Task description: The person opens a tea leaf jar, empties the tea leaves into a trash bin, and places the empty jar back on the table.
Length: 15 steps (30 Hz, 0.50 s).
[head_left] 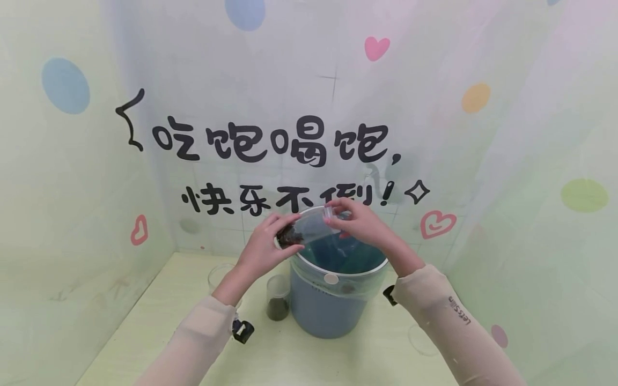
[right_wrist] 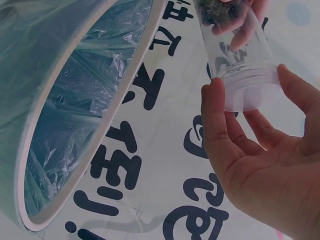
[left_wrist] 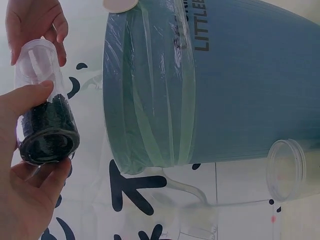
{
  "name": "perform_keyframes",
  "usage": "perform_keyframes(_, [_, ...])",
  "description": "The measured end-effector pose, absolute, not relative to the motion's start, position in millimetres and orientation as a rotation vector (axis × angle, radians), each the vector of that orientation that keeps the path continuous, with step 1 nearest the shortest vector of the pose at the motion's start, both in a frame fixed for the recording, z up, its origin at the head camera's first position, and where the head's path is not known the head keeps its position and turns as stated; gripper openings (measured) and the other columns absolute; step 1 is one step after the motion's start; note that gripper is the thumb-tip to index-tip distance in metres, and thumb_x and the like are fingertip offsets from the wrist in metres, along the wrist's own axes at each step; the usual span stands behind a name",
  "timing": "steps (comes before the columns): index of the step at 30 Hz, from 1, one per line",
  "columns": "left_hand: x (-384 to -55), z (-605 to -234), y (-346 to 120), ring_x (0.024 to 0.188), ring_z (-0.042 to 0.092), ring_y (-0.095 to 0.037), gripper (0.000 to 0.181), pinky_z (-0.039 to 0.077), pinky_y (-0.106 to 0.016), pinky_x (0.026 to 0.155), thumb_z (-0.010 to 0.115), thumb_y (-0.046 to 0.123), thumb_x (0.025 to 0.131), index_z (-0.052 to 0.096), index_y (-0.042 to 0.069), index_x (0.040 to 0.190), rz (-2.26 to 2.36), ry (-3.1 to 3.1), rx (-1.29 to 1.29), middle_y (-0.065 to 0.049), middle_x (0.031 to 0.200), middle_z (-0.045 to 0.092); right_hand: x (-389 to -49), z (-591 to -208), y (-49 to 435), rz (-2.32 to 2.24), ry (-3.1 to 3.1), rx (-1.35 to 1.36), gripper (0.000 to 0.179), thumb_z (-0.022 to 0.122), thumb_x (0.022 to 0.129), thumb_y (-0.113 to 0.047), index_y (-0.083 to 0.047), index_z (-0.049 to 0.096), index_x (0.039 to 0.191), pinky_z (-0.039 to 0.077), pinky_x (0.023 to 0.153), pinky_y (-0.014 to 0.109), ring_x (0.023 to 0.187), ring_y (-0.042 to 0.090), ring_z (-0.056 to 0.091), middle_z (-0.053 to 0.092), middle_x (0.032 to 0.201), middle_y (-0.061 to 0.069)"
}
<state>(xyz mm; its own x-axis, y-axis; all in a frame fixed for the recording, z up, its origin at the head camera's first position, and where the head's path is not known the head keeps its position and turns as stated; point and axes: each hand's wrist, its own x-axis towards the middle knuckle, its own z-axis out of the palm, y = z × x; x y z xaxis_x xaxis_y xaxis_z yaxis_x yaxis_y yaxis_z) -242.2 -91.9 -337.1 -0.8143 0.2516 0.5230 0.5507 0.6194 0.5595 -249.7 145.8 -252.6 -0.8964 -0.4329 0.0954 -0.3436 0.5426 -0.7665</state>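
Observation:
A clear jar with dark loose contents lies tilted above the mouth of a blue bin. My left hand grips its filled bottom end, thumb on one side and fingers on the other. At the other end, my right hand holds the clear lid between thumb and fingers. In the right wrist view the lid still sits against the jar's rim. The dark contents are gathered at the bottom end; what they are I cannot tell.
A thin plastic bag lines the bin and folds over its white rim. Left of the bin stands another clear jar with dark contents. A clear container is partly behind my left wrist. A faint clear round piece lies at right.

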Motion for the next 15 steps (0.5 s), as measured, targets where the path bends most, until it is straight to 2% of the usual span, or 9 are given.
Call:
perform_keyframes(8, [-242.4,-339.5,-93.3,0.108,0.062,-0.028,0.065,0.058,-0.048,0.09,0.083,0.028,0.081,0.058,0.021,0.14,-1.042,-2.441,-0.629,-0.009,0.12,0.06,-249.5,-254.1,146.2,-1.355,2.564,-0.864,0.05,0.063,0.095,-0.005,0.0,0.046,0.142,0.059,0.091,0.045,0.13,0.044,0.055,0.049,0.143,0.025])
perform_keyframes(11, [-242.5,-340.1,-93.6,0.108,0.062,-0.027,0.065,0.057,-0.048,0.091,0.083,0.028,0.081,0.058,0.021,0.14,-1.042,-2.44,-0.629,-0.009,0.119,0.06,-249.7,-254.6,146.0,-1.378,2.555,-0.822,0.053,0.06,0.099,-0.013,-0.002,0.04,0.146,0.056,0.097,0.05,0.135,0.044,0.05,0.042,0.151,0.025])
perform_keyframes(15, [-242.3,-339.6,-93.6,0.108,0.062,-0.027,0.065,0.057,-0.047,0.092,0.084,0.028,0.081,0.058,0.021,0.14,-1.051,-2.439,-0.623,-0.008,0.119,0.06,-248.0,-253.6,145.1,-1.41,2.544,-0.693,0.056,0.048,0.105,-0.032,-0.006,0.032,0.152,0.05,0.103,0.055,0.138,0.044,0.045,0.035,0.156,0.022])
